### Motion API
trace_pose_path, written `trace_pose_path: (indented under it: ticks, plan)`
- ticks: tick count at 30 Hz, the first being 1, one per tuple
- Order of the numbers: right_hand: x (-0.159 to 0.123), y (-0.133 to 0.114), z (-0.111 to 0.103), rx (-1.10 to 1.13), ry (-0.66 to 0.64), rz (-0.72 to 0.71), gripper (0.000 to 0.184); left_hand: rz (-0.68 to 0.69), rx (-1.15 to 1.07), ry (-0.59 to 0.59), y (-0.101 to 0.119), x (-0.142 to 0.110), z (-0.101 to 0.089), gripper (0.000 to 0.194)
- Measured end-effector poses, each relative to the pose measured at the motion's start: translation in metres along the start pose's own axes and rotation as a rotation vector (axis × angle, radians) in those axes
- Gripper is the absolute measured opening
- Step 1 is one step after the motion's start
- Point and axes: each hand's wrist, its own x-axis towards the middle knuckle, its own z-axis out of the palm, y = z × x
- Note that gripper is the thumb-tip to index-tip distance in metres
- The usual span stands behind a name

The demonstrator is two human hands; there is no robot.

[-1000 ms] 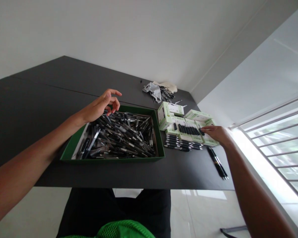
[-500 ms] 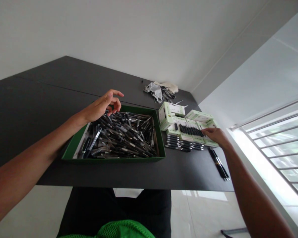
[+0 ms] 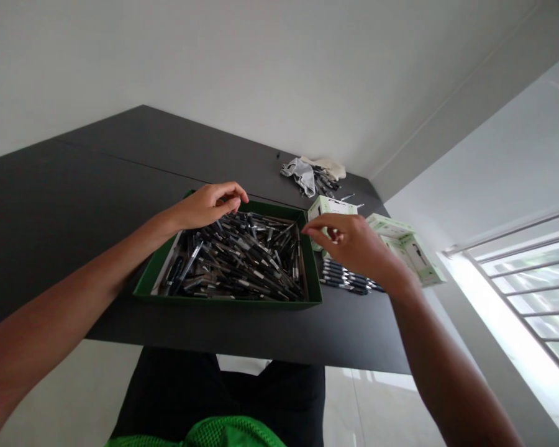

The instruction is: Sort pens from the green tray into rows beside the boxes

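My left hand (image 3: 213,203) hovers over the back left part of a green tray (image 3: 227,303), fingers loosely bent and no pen visible in it. Heaped inside the tray are many black and clear pens (image 3: 242,254), lying in mixed directions. At the tray's right rim, my right hand (image 3: 354,243) is in the air with its fingers bent and apart, and nothing shows between them. It covers much of the pale green boxes (image 3: 333,206) behind it. Beneath it, a neat stack of pens (image 3: 342,277) lies on the table, partly hidden by the wrist.
An open pale green box (image 3: 412,251) is at the right end of the dark table (image 3: 116,149). Toward the back lie a grey-white cloth (image 3: 300,174) and loose pens (image 3: 325,180). A wall rises behind, and a barred window (image 3: 531,282) is on the right.
My right hand has moved left from the boxes to the tray's right rim. My left hand has shifted slightly right, its fingers more bent. The view has turned a little.
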Motion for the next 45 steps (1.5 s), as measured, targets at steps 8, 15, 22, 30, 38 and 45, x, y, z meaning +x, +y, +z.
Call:
trace_pose_path:
  ticks: [8,15,22,30,38,45]
  plan:
    - [0.058,-0.057,0.074,-0.131,-0.259,-0.190,0.022,0.031,-0.009,0.100,0.006,-0.003,-0.001,0.030]
    - [0.067,-0.072,0.108,0.138,-0.564,-0.558,0.024,0.060,-0.005,-0.003,0.011,-0.006,-0.007,0.035]
    - [0.072,-0.080,0.105,-0.086,-0.571,-0.413,0.030,0.103,0.133,-0.102,0.001,-0.004,-0.004,0.043]
    - [0.076,-0.092,0.101,-0.367,-0.507,-0.368,0.025,0.143,0.148,-0.017,-0.004,-0.002,-0.003,0.044]
    - [0.079,-0.097,0.119,-0.375,-0.485,-0.363,0.020,0.126,0.149,0.043,-0.002,-0.004,-0.003,0.045]
    - [0.072,-0.103,0.129,-0.446,-0.378,-0.344,0.026,0.128,0.135,0.062,-0.001,-0.004,-0.004,0.045]
